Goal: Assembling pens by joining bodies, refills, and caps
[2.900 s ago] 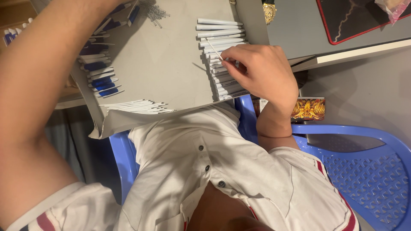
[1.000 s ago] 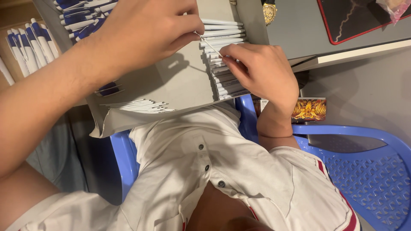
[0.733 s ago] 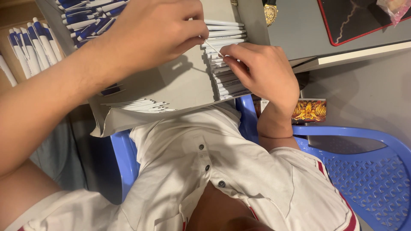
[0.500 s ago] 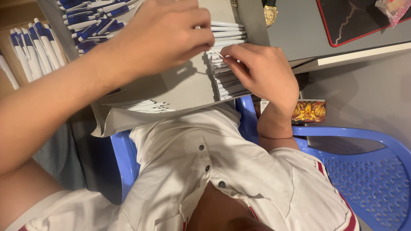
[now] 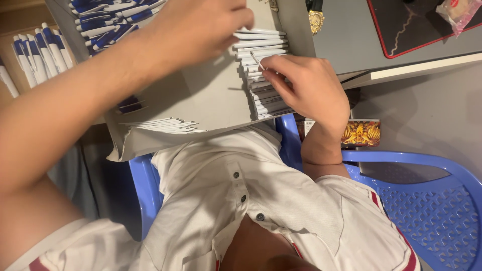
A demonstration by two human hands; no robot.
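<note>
We see the right hand (image 5: 311, 88) resting on a row of white pen barrels (image 5: 263, 75) stacked along the right edge of a grey board (image 5: 211, 100). Its fingers are curled, and thumb and forefinger pinch a thin white refill (image 5: 257, 60) that slants up and to the left, its long axis diagonal across the row. The barrels themselves lie with their long axes running left to right, side by side, one above the next in the view.

The left hand (image 5: 201, 27) hovers above the board, fingers bent inward; we cannot tell whether it holds anything.

A smaller bunch of white barrels (image 5: 160, 124) lies at the board's near edge, and blue and white pens (image 5: 108, 20) sit at its far left corner. The board lies over the lap, beside a grey table (image 5: 346, 45) carrying a dark mat with a red border (image 5: 416, 22). A blue plastic chair (image 5: 432, 211) stands to the right.
</note>
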